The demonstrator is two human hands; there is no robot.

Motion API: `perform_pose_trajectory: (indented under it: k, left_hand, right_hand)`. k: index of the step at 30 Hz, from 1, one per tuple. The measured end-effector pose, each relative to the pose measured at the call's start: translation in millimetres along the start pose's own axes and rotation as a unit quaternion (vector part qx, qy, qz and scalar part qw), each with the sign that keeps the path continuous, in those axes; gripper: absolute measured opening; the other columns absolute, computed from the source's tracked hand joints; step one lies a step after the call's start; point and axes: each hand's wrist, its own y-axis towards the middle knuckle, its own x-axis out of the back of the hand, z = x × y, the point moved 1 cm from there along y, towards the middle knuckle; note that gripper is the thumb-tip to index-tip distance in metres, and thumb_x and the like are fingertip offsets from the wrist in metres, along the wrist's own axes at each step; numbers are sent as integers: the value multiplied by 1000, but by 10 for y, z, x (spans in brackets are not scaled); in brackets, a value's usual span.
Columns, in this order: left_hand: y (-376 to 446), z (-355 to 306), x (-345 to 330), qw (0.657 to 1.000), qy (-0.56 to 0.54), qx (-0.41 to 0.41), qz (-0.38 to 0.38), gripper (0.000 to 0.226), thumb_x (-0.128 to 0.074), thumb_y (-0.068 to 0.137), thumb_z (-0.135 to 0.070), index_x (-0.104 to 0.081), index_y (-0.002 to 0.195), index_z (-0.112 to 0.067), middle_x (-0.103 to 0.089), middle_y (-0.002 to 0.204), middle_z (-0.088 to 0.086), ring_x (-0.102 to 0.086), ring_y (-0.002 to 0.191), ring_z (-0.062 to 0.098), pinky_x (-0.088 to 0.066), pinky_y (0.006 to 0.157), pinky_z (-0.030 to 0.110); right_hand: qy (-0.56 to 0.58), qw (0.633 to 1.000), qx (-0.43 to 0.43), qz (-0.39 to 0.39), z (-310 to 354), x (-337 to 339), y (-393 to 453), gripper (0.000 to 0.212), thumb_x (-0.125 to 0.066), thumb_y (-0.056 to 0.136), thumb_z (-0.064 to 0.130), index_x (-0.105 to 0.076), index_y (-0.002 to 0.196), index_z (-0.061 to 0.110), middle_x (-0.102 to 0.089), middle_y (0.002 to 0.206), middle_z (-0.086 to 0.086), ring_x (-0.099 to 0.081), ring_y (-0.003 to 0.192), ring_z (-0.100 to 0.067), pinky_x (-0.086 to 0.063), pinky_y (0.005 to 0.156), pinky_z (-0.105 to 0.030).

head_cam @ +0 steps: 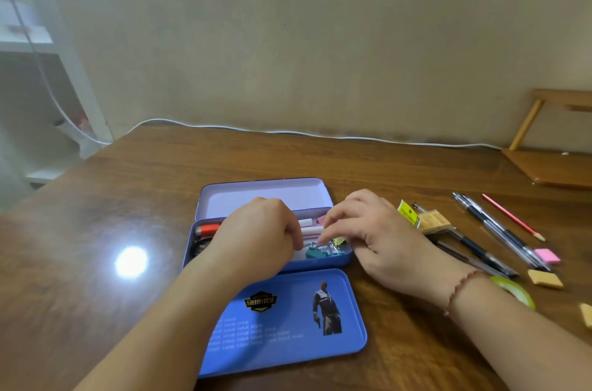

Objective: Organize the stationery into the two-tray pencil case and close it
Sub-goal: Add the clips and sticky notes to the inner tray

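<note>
Broadly, a brown wooden counter (96, 214) fills the lower view, with a white cable (288, 132) running along its far edge against the wall. Near the middle lies the blue two-tray pencil case (347, 257), open: its pale lid (262, 195) stands tilted up behind, and a blue printed tray (288, 320) lies flat on the counter just in front of the base, touching it.

The left hand (256, 235) reaches into the middle of the case with fingers curled downward; whether it grips anything I cannot tell. The right hand (368, 230) hovers over the case's right end, fingers loosely spread, fingertips (323, 238) down among the contents; no clear grasp shows. A beaded bracelet (461, 291) circles that wrist.

Inside the case sit a red-and-black marker (208, 228) at the left, white sticks (309, 227) between the hands, and teal binder clips (315, 252) at the right front.

To the right of the case, loose on the counter, lie several pens (493, 224), a red pencil (512, 217), a yellow tube (408, 214), a green tape roll (515, 289), a pink eraser (547, 256) and a yellow eraser (545, 279).
</note>
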Motion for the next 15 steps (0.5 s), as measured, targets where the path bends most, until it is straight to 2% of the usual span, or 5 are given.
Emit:
perform_pose_trajectory:
  k: [6,9,11,13,15]
  left_hand:
    - [5,5,-53,1000,0,-16,4,38,-48,84,-12,-76,81,-38,-66,91,-9,-56,82,12,-49,68,27]
    - [20,1,-73,999,-5,-29,15,37,-48,85,-12,-76,88,-37,-64,91,-10,-57,83,13,-48,69,26]
    - [22,19,-48,998,6,-55,23,32,-50,87,-18,-74,97,-37,-59,93,-13,-56,90,13,-44,72,25]
    - [20,86,8,995,16,-88,40,27,-56,86,-38,-66,110,-40,-54,103,-18,-50,103,11,-42,82,26]
    - [-6,174,73,991,20,-102,86,53,-55,74,-68,-53,123,-48,-46,120,-26,-37,117,5,-37,95,30]
  right_hand:
    - [-35,998,50,34,8,-35,-38,49,-50,82,0,-72,110,34,-65,111,22,-37,114,-4,-25,99,-28]
    - [-13,999,47,-5,59,87,-23,46,-55,79,-6,-75,104,27,-68,107,15,-46,111,-11,-33,99,-38]
    - [31,992,44,-113,83,324,-36,37,-60,76,-10,-77,94,17,-71,96,7,-57,100,-17,-43,90,-41]
    - [89,961,29,-259,44,706,-111,27,-64,80,-3,-76,90,20,-72,91,6,-63,92,-13,-49,85,-33]
    - [138,918,29,-370,-15,1126,-249,21,-64,87,9,-74,92,27,-73,88,9,-67,88,-14,-51,79,-27]
